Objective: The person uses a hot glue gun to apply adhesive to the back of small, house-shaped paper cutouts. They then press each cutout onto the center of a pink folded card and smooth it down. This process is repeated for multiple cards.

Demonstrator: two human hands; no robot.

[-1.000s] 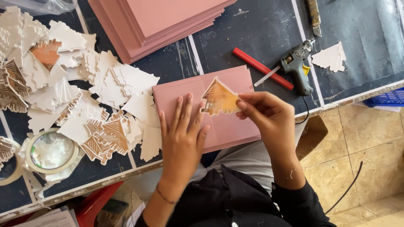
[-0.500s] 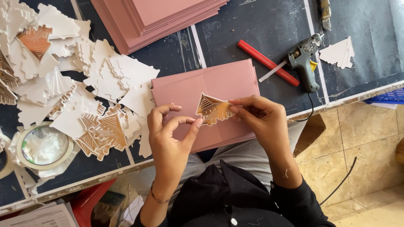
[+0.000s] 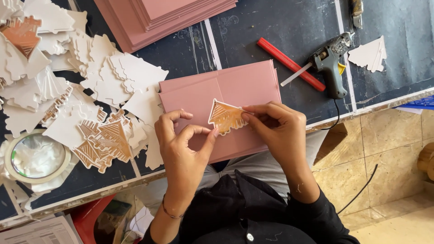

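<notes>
Two hands (image 3: 181, 149) (image 3: 278, 129) pinch tree cutout (image 3: 225, 117) above pink card (image 3: 246, 86).

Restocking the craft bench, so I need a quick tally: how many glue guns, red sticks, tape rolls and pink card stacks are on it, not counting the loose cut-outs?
Glue gun: 1
Red stick: 1
Tape roll: 1
Pink card stacks: 2, one at the far edge, one under the hands
Total: 5
</notes>
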